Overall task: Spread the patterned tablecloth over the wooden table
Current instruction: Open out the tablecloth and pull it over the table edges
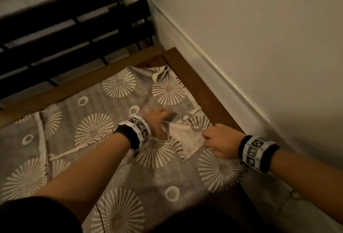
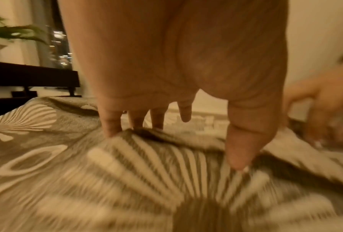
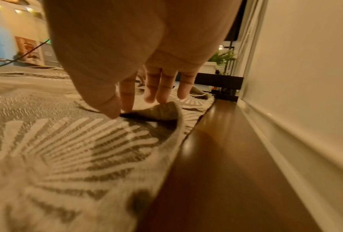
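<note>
The grey tablecloth (image 1: 111, 114) with white sunburst and ring patterns lies rumpled over the wooden table (image 1: 204, 88), leaving a bare wood strip along the right edge. A corner flap (image 1: 185, 140) is folded back, with its paler underside up. My left hand (image 1: 165, 121) rests on the cloth just left of the flap; in the left wrist view its fingers (image 2: 111, 125) and thumb (image 2: 238, 157) press down on a ridge of fabric. My right hand (image 1: 207, 140) holds the flap's right side; the right wrist view shows the thumb (image 3: 109, 108) and index finger pinching the fold.
A white wall (image 1: 259, 47) with a baseboard runs close along the table's right edge. A black slatted bench (image 1: 74, 28) stands beyond the far edge. A thin dark cable (image 1: 101, 218) crosses the cloth near me. A potted plant (image 3: 223, 58) sits farther back.
</note>
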Motion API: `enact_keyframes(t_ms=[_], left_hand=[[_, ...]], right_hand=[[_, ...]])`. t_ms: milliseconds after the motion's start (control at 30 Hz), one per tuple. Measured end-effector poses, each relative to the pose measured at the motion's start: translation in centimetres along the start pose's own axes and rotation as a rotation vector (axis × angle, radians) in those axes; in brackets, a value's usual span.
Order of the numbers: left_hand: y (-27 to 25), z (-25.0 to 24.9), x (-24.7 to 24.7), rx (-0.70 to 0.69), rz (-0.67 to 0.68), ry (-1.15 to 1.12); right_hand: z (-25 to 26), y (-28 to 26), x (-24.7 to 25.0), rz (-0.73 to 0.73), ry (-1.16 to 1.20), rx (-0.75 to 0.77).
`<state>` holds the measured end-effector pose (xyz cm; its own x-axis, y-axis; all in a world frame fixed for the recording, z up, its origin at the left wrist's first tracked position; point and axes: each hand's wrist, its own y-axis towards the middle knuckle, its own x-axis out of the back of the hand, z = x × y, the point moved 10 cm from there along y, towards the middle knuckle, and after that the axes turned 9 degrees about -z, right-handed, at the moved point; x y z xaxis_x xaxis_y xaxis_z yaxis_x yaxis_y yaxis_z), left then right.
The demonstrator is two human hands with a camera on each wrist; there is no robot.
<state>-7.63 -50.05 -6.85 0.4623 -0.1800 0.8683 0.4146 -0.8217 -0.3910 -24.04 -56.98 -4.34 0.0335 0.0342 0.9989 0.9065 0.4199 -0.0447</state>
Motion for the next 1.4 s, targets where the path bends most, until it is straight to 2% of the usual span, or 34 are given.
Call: enact_keyframes(t_ms=[67, 133, 200, 267, 333, 367, 467, 500, 533, 600, 667, 733, 767, 833, 900, 967, 1033, 1100, 1167, 1233, 1300, 1400], left_hand=[[-0.8, 0.4, -2.0, -0.008, 0.050, 0.153], [-0.9, 0.5, -2.3, 0.002, 0.032, 0.216], [-0.7, 0.3, -1.1, 0.007, -0.032, 0.165], [-0.4, 0.0, 0.3, 0.024, -0.106, 0.061], [0.0, 0.4, 1.9, 0.097, -0.234, -0.069], [0.2, 0.9, 2.8, 0.144, -0.323, -0.121], [0.5, 2.6, 4.5, 0.252, -0.532, -0.091], [0.4, 2.8, 4.6, 0.260, -0.562, -0.057], [0.4, 2.6, 4.7, 0.240, -0.576, -0.024], [0.4, 1.3, 4.0, 0.126, -0.534, 0.046], [0.7, 0.4, 2.2, 0.031, -0.401, 0.090], [1.2, 0.6, -0.4, 0.003, -0.219, 0.120], [1.3, 0.8, -1.7, 0.004, -0.135, 0.141], [1.5, 1.1, -3.1, 0.016, -0.058, 0.165], [1.8, 1.3, -3.2, 0.011, -0.072, 0.163], [2.1, 1.2, -2.6, -0.011, -0.086, 0.170], [2.8, 1.1, -0.7, 0.010, -0.111, 0.069], [4.3, 3.0, 2.5, 0.160, -0.205, -0.211], [6.1, 6.7, 6.0, 0.380, -0.387, -0.480], [7.5, 9.4, 8.2, 0.517, -0.510, -0.740], [9.2, 10.3, 9.0, 0.575, -0.497, -0.864], [11.7, 10.6, 8.9, 0.635, -0.478, -0.924]], right_hand=[[0.7, 1.5, -0.7, 0.038, 0.053, 0.038], [0.8, 2.5, -2.1, 0.191, 0.115, 0.004], [0.9, 3.2, -3.1, 0.335, 0.176, -0.029], [0.8, 3.9, -3.3, 0.354, 0.166, -0.024], [-0.4, 4.8, -2.7, 0.292, 0.182, -0.115], [-1.9, 5.1, -2.2, 0.239, 0.183, -0.226], [-9.2, 4.1, 0.3, -0.051, 0.250, -0.741], [-11.1, 3.3, 0.9, -0.144, 0.272, -0.869], [-12.4, 2.8, 1.4, -0.204, 0.261, -0.927], [-12.7, 3.4, 1.9, -0.252, 0.173, -0.849], [-10.1, 5.6, 2.2, -0.232, 0.111, -0.570], [-6.5, 7.2, 1.1, -0.125, 0.092, -0.274], [-5.5, 7.6, 0.1, -0.062, 0.117, -0.209], [-5.0, 7.8, -2.4, 0.065, 0.210, -0.235], [-5.5, 8.0, -4.3, 0.193, 0.292, -0.314], [-6.0, 9.0, -4.3, 0.251, 0.293, -0.314], [-6.7, 10.2, -3.3, 0.267, 0.244, -0.278], [-8.2, 11.0, -2.9, 0.295, 0.168, -0.293], [-9.5, 11.1, -3.6, 0.384, 0.163, -0.330], [-10.0, 11.2, -4.1, 0.439, 0.188, -0.329], [-10.3, 11.6, -3.8, 0.439, 0.206, -0.319], [-10.7, 12.2, -3.0, 0.440, 0.207, -0.314]])
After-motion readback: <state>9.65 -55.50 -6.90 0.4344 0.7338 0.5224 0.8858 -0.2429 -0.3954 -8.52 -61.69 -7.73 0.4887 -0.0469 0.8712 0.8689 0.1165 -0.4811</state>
